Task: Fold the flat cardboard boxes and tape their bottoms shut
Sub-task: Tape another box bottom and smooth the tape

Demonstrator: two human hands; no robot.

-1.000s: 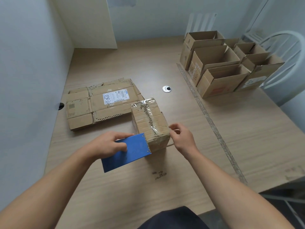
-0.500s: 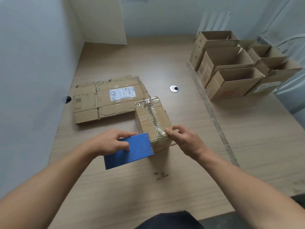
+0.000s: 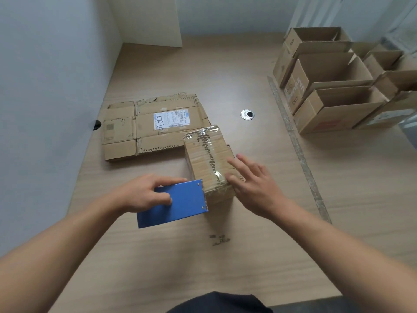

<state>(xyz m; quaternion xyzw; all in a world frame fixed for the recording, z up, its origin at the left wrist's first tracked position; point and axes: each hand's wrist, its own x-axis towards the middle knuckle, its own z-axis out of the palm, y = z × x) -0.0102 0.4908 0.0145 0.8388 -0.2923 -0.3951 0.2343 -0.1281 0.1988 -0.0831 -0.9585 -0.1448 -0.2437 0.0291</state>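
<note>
**Box on the table, bottom up, with tape along its seam**

The folded box [image 3: 204, 168] stands in the middle of the wooden table [image 3: 225, 272], just in front of the person. The side that faces up is closed, and a strip of clear tape [image 3: 208, 150] runs along its seam from the far edge to the near edge. The tape looks wrinkled.

The left hand [image 3: 144, 193] grips a blue tape dispenser [image 3: 180, 206]. The thumb lies along its upper edge and the fingers are curled on the blue face. The end of the dispenser touches the near left corner of the box.

The right hand [image 3: 250, 184] is open. Its fingers are straight and spread, and they rest flat on the top of the box near its right edge and near end. It holds nothing.

To the left of the box, and touching it or almost touching it, lies a pile of flat cardboard [image 3: 126, 132] that is not yet folded. The top sheet carries a white label [image 3: 170, 119] with handwriting on it.

At the far right of the table stands a group of open boxes [image 3: 334, 93], close together, with their flaps up. Between them and the folded box a long strip of old tape [image 3: 297, 150] is stuck on the table surface. A round metal cable hole [image 3: 247, 114] sits behind the box. Some small dark scraps [image 3: 218, 239] lie on the table near the person.
</note>
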